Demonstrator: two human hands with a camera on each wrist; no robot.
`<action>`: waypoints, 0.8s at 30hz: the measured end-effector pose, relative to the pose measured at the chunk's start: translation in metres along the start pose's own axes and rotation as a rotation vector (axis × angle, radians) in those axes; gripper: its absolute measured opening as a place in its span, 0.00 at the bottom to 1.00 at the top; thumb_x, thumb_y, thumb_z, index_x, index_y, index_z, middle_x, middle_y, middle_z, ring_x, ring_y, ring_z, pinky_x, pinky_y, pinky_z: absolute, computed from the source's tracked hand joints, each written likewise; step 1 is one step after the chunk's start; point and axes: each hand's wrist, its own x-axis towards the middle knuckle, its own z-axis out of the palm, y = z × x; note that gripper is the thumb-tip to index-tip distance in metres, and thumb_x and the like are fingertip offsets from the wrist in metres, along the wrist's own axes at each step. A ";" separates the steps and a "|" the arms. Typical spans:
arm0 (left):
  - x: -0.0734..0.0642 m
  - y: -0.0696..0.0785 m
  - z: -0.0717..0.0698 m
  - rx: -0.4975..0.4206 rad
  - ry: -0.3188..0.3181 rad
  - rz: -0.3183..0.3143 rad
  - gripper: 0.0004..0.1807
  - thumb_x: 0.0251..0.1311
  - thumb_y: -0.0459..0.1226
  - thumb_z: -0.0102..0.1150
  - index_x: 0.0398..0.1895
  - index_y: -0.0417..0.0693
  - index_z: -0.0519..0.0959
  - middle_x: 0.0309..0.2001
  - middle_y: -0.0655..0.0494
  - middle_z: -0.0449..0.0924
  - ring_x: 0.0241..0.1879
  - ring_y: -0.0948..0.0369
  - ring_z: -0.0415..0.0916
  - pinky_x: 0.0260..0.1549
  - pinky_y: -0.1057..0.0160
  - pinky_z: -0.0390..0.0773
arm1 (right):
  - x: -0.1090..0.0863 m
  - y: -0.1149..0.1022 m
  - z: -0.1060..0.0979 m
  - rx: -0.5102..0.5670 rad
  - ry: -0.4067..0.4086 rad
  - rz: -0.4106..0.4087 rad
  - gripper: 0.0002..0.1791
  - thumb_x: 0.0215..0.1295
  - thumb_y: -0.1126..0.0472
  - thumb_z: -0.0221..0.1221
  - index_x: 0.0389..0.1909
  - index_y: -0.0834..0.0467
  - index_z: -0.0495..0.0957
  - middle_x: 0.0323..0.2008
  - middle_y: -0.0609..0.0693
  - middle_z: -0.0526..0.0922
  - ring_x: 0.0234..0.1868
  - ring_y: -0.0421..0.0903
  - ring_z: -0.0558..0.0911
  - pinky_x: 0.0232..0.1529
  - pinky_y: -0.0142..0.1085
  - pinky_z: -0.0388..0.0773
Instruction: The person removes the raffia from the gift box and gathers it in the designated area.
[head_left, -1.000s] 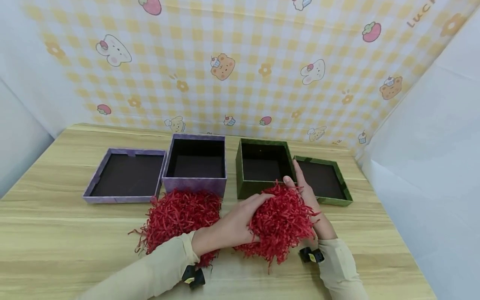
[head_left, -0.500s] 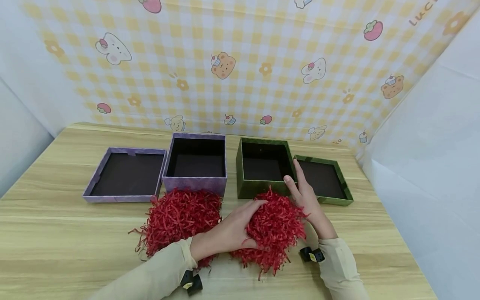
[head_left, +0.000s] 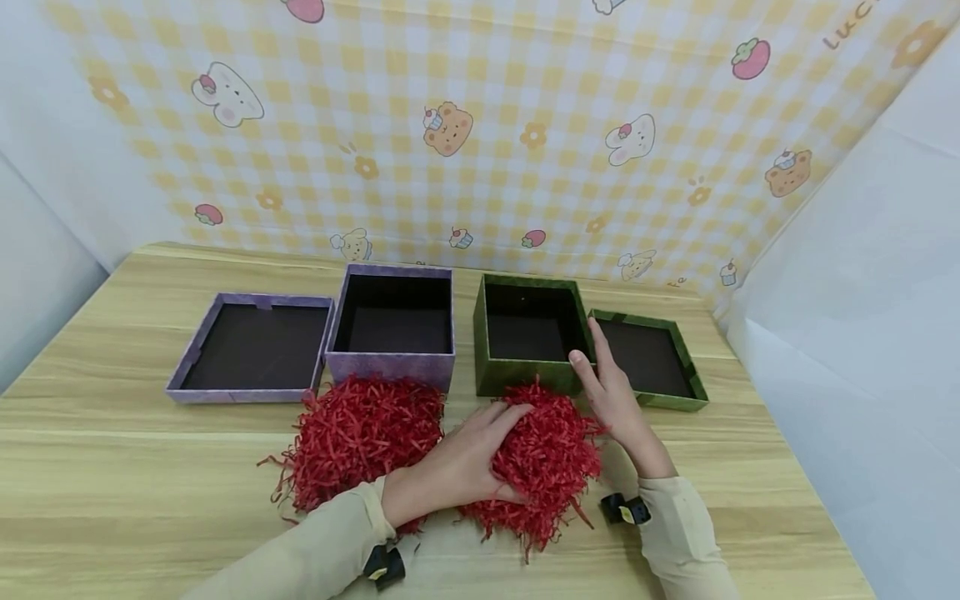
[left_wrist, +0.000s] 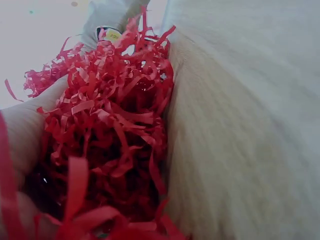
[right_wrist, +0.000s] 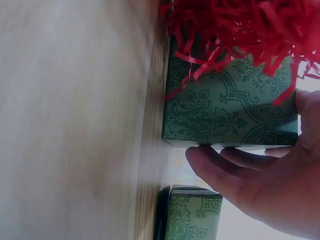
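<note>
My left hand (head_left: 468,462) grips a bunch of red shredded paper (head_left: 551,458), thumb on its near side and fingers over the top. In the left wrist view, the red strands (left_wrist: 115,115) fill the space beside the palm, close over the wooden table (left_wrist: 225,150). An open green box (head_left: 506,379) with a dark inside stands just behind this bunch. At its right front corner is my right hand (head_left: 615,400), with fairly straight fingers along the box's side and the thumb by the rim. The right wrist view shows those fingertips against the patterned green side (right_wrist: 225,110).
A second heap of red shredded paper (head_left: 360,433) lies left of my left hand, in front of an open purple box (head_left: 390,367). A purple lid (head_left: 251,396) lies inside-up on the left. The green lid (head_left: 671,403) is likewise inside-up on the right.
The bunch of red paper under my left hand has shifted left, away from my right forearm, and sits lower. My right hand stays at the green box's corner, now less covered by strands.
</note>
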 end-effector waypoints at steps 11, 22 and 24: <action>0.001 0.005 0.001 0.087 0.006 -0.047 0.57 0.39 0.50 0.75 0.72 0.54 0.51 0.65 0.41 0.58 0.63 0.43 0.58 0.48 0.41 0.70 | 0.000 -0.001 0.000 -0.008 -0.008 0.007 0.34 0.74 0.47 0.40 0.73 0.42 0.34 0.19 0.58 0.69 0.12 0.47 0.65 0.31 0.44 0.68; -0.008 0.013 -0.011 0.115 0.004 -0.045 0.55 0.46 0.63 0.61 0.74 0.53 0.47 0.72 0.44 0.41 0.68 0.44 0.45 0.51 0.40 0.66 | 0.000 0.001 0.000 -0.022 -0.005 0.009 0.34 0.73 0.45 0.39 0.73 0.42 0.34 0.26 0.61 0.71 0.21 0.53 0.73 0.36 0.45 0.69; -0.011 0.014 -0.014 0.132 0.017 -0.037 0.54 0.47 0.62 0.61 0.73 0.51 0.50 0.72 0.44 0.42 0.68 0.44 0.46 0.50 0.38 0.67 | 0.000 0.001 0.000 -0.023 0.000 0.004 0.34 0.73 0.45 0.39 0.73 0.43 0.34 0.29 0.61 0.71 0.22 0.53 0.74 0.36 0.46 0.69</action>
